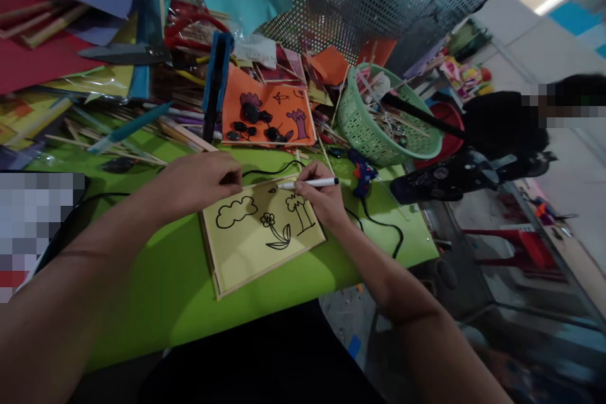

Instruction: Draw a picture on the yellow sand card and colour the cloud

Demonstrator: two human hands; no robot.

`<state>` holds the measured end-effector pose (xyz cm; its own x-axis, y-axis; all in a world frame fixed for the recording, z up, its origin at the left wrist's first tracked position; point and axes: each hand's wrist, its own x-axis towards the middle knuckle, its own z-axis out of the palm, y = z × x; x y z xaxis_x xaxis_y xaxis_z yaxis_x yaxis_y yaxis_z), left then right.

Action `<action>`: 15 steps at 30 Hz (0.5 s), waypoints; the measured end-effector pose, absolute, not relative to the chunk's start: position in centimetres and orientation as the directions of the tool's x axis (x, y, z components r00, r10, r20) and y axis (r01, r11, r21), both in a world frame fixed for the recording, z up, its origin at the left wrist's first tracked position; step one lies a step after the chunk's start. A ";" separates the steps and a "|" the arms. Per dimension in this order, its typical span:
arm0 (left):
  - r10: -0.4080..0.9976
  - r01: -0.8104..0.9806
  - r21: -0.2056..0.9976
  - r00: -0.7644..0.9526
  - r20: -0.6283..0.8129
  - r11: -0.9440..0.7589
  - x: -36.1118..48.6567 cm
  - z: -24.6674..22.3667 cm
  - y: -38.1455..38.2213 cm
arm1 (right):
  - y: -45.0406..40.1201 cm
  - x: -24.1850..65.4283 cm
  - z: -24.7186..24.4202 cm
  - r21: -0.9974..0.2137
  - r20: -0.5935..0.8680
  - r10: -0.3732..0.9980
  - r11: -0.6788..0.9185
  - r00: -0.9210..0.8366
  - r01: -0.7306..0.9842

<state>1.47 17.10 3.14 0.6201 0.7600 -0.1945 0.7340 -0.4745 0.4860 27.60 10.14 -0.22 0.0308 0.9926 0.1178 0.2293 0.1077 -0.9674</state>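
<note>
On lime-green desk (161,290), pinches slim white marker (326,182) in right grip (322,196), cannot tell about left grip (201,180), could smudge inked yellow paper (241,259) by palm-dragging.

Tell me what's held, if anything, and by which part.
The right hand holds a white marker by its barrel, nearer the tip; for the left hand, unclear.

The right hand (322,199) holds a white marker (324,182) over yellow paper (246,259) (inked cloud (236,212), flower (267,219), tree (300,214)), left hand (206,180) beside.
</note>
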 end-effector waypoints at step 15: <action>0.744 0.694 0.510 0.652 -0.144 -0.509 1.0 2.6 17.2 | 10.2 27.3 -0.2 -0.973 0.098 0.994 0.085 0.051 0.213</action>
